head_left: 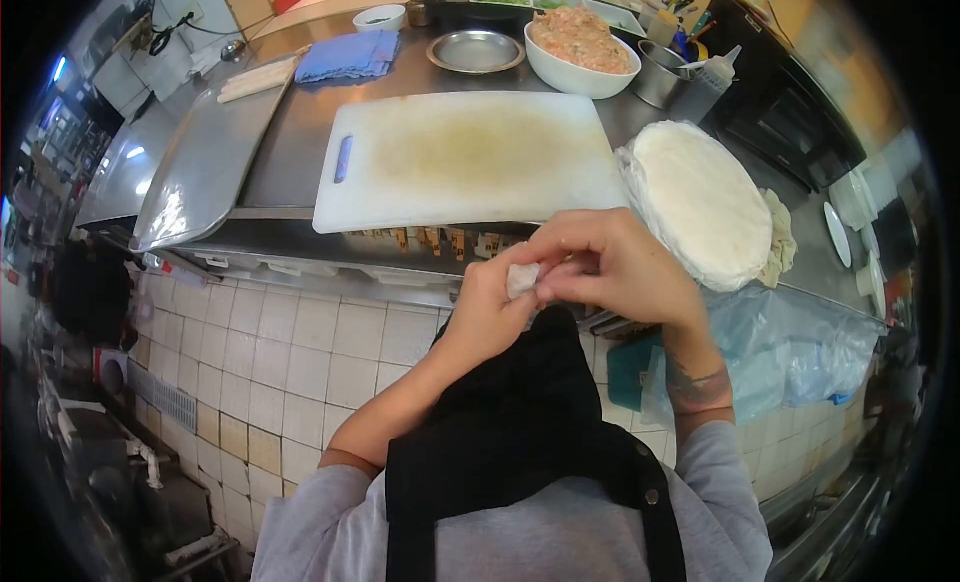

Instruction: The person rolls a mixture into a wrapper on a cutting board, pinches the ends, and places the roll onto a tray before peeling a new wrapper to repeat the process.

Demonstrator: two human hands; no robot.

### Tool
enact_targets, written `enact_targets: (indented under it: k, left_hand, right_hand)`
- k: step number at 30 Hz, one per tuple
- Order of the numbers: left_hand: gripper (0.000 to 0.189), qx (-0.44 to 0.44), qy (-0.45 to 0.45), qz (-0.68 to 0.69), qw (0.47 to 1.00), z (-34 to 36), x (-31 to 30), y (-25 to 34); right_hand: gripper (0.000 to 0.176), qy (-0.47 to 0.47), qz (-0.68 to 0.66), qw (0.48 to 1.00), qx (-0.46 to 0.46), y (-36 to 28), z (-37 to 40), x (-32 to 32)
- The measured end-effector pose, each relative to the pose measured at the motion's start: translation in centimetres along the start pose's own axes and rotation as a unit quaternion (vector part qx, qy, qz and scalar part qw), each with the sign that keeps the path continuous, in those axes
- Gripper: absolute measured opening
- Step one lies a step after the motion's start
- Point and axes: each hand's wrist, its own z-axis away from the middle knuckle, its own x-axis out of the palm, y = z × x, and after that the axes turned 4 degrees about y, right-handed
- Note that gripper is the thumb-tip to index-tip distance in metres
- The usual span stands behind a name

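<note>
Both hands meet in front of my black apron, just off the near edge of the white cutting board (470, 162). My left hand (488, 307) is closed around a small whitish dumpling (522, 280), which is mostly covered by fingers. From the other side, my right hand (610, 267) pinches at the same dumpling with bent fingers. To the right lies a wide, round, pale stack like dough wrappers (700, 197), with clear plastic around its rim. Beyond the board stands a white bowl (580, 77) heaped with pinkish minced filling (580, 40).
A metal tray (205, 162) rests at the left, beside folded blue cloths (348, 56). Behind the board are a round metal dish (476, 52) and a small white bowl (379, 19). A squeeze bottle (715, 72) and metal pot (660, 74) stand right. Plastic bags (790, 352) hang below.
</note>
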Motion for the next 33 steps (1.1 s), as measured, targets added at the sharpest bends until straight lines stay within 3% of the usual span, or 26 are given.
enact_targets:
  k: [1,3,7,9,12,15,16,18,22,23,26,28,33]
  left_hand:
    - [0.018,0.015,0.004,0.016,1.0,-0.1,0.0,-0.2]
    - [0.018,0.036,0.002,-0.001,0.999,-0.2,0.1,0.0]
    - [0.013,0.046,-0.014,-0.083,0.995,-0.6,0.2,-0.1]
    - [0.011,0.034,-0.015,-0.091,0.995,-0.6,0.3,0.9]
    - [0.01,0.007,-0.021,-0.097,0.995,-0.7,0.3,1.2]
    - [0.011,0.001,-0.032,-0.087,0.996,-0.7,0.2,1.0]
    - [0.012,0.01,-0.037,-0.079,0.996,-0.6,0.2,0.9]
    - [0.012,0.005,-0.05,-0.063,0.997,-0.7,0.0,0.5]
    - [0.017,-0.014,-0.111,-0.02,0.994,-0.6,0.0,1.0]
    - [0.017,-0.014,-0.113,-0.019,0.993,-0.6,0.0,1.3]
    - [0.019,-0.012,-0.139,-0.024,0.99,-0.5,-0.2,2.2]
    - [0.018,-0.022,-0.186,-0.053,0.981,-0.6,-0.4,2.7]
    - [0.018,0.001,-0.149,-0.038,0.988,-0.5,0.0,1.2]
  right_hand:
    - [0.014,-0.001,0.0,1.0,0.0,0.0,0.1,0.0]
    - [0.015,0.025,0.16,0.982,-0.1,0.1,0.4,0.0]
    - [0.015,0.05,0.156,0.984,-0.064,-0.9,1.0,1.0]
    - [0.014,0.065,0.199,0.978,0.02,-1.2,1.0,1.6]
    - [0.015,0.099,0.246,0.964,-0.023,-0.5,1.0,2.5]
    - [0.016,0.07,0.284,0.956,-0.034,-1.1,1.1,2.3]
    - [0.016,0.071,0.284,0.956,-0.033,-0.9,1.0,1.9]
    - [0.021,-0.016,0.191,0.976,-0.107,-0.3,0.9,0.2]
    - [0.018,-0.071,0.072,0.995,0.017,-0.2,0.0,-1.4]
    - [0.011,-0.058,0.046,0.997,0.034,0.5,-0.1,-1.3]
    - [0.01,-0.067,0.007,0.996,0.066,0.4,-0.2,-1.2]
    - [0.012,-0.06,0.023,0.995,0.073,0.5,-0.4,-0.9]
    - [0.016,-0.044,0.093,0.99,0.095,-0.3,0.0,-0.3]
